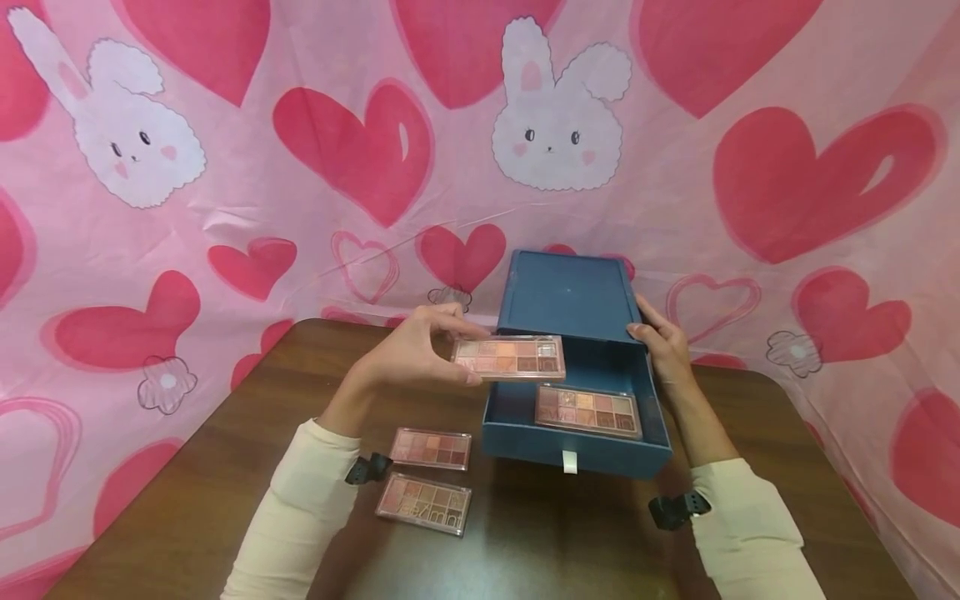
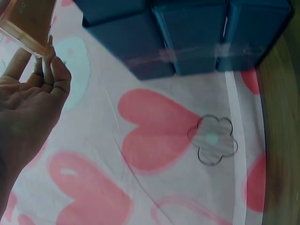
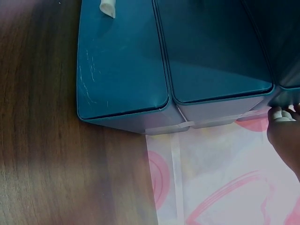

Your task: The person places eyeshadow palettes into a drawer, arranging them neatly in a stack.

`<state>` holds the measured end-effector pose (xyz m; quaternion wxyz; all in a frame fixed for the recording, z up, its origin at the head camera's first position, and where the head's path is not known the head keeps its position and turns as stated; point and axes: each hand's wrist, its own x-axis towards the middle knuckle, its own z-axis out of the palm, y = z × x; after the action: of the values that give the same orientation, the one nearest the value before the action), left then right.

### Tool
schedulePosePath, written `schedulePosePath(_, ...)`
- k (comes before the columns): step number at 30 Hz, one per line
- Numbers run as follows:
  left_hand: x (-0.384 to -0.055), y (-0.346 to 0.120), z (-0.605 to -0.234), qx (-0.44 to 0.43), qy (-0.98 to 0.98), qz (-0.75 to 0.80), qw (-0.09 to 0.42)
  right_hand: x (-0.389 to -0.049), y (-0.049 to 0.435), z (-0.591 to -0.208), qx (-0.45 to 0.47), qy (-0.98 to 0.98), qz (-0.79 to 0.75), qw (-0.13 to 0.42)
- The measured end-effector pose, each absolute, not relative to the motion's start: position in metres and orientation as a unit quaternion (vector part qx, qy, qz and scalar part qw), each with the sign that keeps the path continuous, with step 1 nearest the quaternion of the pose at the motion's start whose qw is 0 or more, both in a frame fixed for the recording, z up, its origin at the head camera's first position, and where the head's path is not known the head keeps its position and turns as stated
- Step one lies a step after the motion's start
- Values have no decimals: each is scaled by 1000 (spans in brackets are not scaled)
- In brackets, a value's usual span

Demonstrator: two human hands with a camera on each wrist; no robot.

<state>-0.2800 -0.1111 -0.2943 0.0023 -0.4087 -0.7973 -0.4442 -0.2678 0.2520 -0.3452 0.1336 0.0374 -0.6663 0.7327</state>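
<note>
Makeup palette (image 1: pixel 508 357) is pinched between the thumb and fingers of our left hand (image 1: pixel 411 348), held up over the left part of the pulled-out drawer (image 1: pixel 517 439); our right hand (image 1: pixel 665 343) grips the side of the blue box (image 1: pixel 570 287). A second palette (image 1: pixel 588 411) lies inside the drawer, while a reddish palette (image 1: pixel 431 448) and a brown palette (image 1: pixel 424 503) lie on the table (image 1: pixel 217 450). We judge the work partway: one in, one between, two out. Whether we are filling or emptying, we cannot tell.
</note>
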Motion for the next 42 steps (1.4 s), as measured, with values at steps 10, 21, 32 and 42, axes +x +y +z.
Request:
schedulePosePath(10, -273, -77, -297, -411, -800, -437, -11, -268, 252, -346, 37, -675, 723, 142)
schedulePosePath(21, -267, -40, -297, -457, -811, -366, -8, -267, 250, -344, 31, -662, 732, 155)
schedulePosePath(32, -260, -19, -302, -454, -857, -245, 9, -268, 248, -345, 29, -664, 732, 150)
schedulePosePath(42, -259, -12, -303, -456, -877, -145, 45, -268, 249, -345, 35, -654, 742, 145)
